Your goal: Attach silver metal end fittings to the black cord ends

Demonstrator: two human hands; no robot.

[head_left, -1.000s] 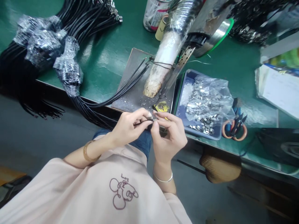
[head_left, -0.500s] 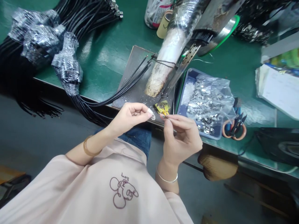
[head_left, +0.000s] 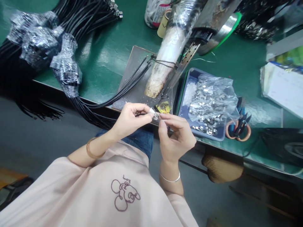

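Observation:
My left hand [head_left: 133,118] is closed in a pinch at the table's front edge, with white wrapping on one fingertip. Between its fingertips is a small shiny metal connector [head_left: 156,116], partly hidden. My right hand [head_left: 176,134] pinches right beside it, its fingertips almost touching the connector; what they hold is too small to make out. Just beyond the fingers lies a crumpled yellow scrap [head_left: 164,107] on the dark board [head_left: 129,75]. Black cables [head_left: 111,101] run from a plastic-wrapped bundle [head_left: 67,67] onto that board.
A soldering stand with a plastic-wrapped arm [head_left: 161,66] reaches over the board. To the right, a blue tray [head_left: 182,104] holds bagged metal parts [head_left: 210,97], with orange-handled scissors [head_left: 239,129] alongside. Behind are a solder wire reel [head_left: 224,34] and a plastic jar [head_left: 153,12].
My right hand has moved left, bringing its fingertips up to the connector in my left hand. My left hand has barely moved, and the view has shifted slightly.

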